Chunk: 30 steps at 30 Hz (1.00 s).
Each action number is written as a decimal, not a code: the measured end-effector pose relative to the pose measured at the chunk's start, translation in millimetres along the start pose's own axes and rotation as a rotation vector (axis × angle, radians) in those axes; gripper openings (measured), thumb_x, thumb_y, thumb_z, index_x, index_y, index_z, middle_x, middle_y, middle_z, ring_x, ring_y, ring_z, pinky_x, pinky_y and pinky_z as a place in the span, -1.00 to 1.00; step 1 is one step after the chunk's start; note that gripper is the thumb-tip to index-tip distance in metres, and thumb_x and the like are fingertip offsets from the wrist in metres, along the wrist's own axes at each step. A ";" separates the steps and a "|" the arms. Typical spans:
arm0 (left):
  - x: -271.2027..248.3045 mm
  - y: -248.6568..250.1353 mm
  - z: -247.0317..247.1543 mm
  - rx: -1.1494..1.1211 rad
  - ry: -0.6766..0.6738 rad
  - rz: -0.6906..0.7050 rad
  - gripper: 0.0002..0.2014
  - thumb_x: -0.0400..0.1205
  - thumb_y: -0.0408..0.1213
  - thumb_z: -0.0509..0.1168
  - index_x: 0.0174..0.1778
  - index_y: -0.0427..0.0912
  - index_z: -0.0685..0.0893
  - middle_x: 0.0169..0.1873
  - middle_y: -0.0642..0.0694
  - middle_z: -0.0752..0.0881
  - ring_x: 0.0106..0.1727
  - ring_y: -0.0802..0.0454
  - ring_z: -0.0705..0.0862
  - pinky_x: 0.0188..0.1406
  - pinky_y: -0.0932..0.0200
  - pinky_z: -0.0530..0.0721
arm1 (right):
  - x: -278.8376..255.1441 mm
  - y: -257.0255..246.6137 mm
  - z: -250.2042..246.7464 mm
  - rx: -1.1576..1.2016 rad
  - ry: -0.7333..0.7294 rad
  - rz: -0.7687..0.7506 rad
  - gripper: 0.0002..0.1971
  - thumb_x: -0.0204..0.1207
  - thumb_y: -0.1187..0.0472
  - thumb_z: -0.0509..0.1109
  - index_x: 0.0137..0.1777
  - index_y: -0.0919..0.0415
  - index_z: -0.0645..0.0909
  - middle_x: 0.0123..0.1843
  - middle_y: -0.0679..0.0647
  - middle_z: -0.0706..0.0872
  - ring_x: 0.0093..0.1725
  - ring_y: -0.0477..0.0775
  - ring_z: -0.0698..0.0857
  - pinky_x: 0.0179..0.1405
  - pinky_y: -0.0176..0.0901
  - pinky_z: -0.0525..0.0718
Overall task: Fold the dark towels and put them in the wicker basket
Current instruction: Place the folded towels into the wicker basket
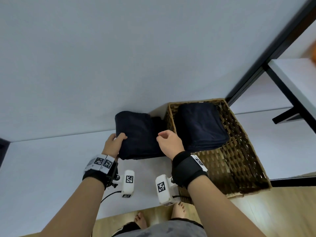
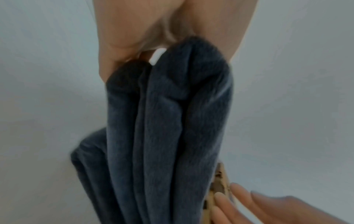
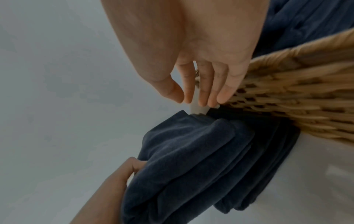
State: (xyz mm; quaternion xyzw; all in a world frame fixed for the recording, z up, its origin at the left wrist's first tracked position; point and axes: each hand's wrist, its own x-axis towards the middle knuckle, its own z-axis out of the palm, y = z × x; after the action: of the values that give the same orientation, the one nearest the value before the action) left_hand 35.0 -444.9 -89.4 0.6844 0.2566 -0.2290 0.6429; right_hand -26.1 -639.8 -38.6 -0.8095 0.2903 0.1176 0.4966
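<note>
From the head view, the left hand (image 1: 113, 144) grips the near-left corner of a folded dark towel (image 1: 138, 135) lying on the white surface (image 1: 51, 168) just beside the wicker basket (image 1: 239, 151), where another folded towel (image 1: 200, 125) already sits.

The left wrist view shows its fingers (image 2: 118, 50) clamped on the stacked layers.

In the right wrist view, the right hand (image 3: 201, 60) hovers empty, fingers loosely curled; it should probably support the far edge so the folds stay together during the lift.

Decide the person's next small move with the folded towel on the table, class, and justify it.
Probably the right hand should grip the folded towel's free side. Only the left hand grips it now; the right hovers empty. The wicker basket beside it has bare floor in front of the towel already inside.
</note>
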 end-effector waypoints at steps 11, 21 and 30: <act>15.9 -3.5 -9.3 -0.067 -0.135 -0.068 -0.53 0.62 0.03 0.38 0.38 -0.14 0.60 0.21 -0.14 0.75 0.19 -0.14 0.75 0.25 -0.16 0.70 | 58.8 6.3 56.0 0.058 -0.141 0.249 -0.12 0.47 -0.26 0.45 0.62 0.30 0.31 0.54 0.19 0.52 0.49 0.24 0.52 0.48 0.02 0.48; -1.6 -2.6 -20.0 -0.127 -0.071 -0.013 -0.61 0.61 -0.15 0.41 0.36 -0.08 0.61 0.16 -0.16 0.77 0.12 -0.17 0.77 -0.08 -0.09 0.79 | 51.4 -2.4 57.7 0.422 -0.222 0.264 -0.04 0.01 -0.22 0.71 0.43 0.20 0.57 0.27 0.07 0.73 0.20 0.13 0.72 0.32 0.09 0.67; -72.9 36.1 -2.1 -0.257 -0.219 -0.048 -0.66 0.55 -0.13 0.33 0.18 -0.22 0.70 -0.02 -0.25 0.83 -0.11 -0.21 0.83 -0.44 0.08 0.71 | -7.5 -32.8 -9.7 0.484 -0.151 0.053 -0.03 0.20 -0.25 0.66 0.54 0.15 0.37 0.33 0.02 0.66 0.26 0.07 0.69 0.32 0.10 0.67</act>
State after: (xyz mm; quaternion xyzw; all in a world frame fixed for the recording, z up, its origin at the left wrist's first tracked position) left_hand 2.6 -448.4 -14.8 0.5611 0.2285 -0.2827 0.7437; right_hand -13.8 -634.5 -6.2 -0.6479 0.2933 0.1177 0.6930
